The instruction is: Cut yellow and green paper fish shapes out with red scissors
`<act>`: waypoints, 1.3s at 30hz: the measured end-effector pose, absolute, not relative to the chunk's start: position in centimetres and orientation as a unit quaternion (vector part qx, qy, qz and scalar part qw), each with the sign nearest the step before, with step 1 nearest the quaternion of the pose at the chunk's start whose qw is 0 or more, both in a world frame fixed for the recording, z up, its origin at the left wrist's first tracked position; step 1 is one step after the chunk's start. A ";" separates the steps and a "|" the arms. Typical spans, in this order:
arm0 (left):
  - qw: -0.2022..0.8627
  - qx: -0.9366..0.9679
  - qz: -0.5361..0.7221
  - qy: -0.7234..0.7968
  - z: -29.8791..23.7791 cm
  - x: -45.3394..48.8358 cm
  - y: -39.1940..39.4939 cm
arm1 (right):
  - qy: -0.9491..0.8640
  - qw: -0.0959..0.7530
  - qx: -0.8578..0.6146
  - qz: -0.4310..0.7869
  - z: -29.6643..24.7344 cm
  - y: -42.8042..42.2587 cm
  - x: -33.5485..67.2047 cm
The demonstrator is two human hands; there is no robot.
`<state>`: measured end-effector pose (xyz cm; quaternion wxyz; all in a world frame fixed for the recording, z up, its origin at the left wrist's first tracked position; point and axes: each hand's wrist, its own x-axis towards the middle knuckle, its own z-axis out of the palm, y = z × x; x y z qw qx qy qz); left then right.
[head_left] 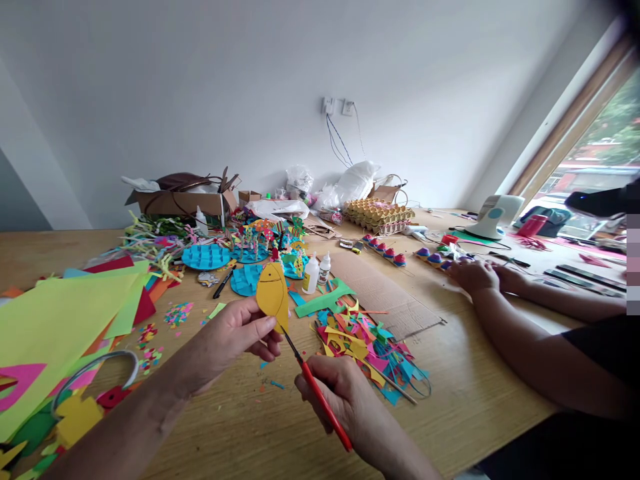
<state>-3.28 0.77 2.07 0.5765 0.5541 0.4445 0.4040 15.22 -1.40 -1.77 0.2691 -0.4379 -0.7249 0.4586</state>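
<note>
My left hand [239, 337] pinches a yellow paper fish [273, 294] and holds it upright above the wooden table [240, 427]. My right hand [334, 387] is closed around red-handled scissors [320, 397], whose blades reach up to the lower edge of the fish. A heap of coloured paper scraps [365, 347] lies just right of both hands.
Large yellow-green paper sheets [60, 320] cover the left. Blue paper discs [206, 257], two glue bottles [316, 272], a cardboard sheet [380, 293], egg trays [379, 215] and boxes [183, 197] stand behind. Another person's forearms and hands [480, 275] rest on the table at right.
</note>
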 end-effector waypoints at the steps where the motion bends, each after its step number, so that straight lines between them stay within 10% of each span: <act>1: 0.573 0.557 0.405 0.445 2.1 -3.3 0.8 | -0.725 0.270 -0.438 0.458 -1.7 -1.4 15.2; 39: 0.585 0.568 0.382 0.434 1.8 -3.0 0.9 | -0.736 0.291 -0.427 0.438 -2.3 -1.2 15.3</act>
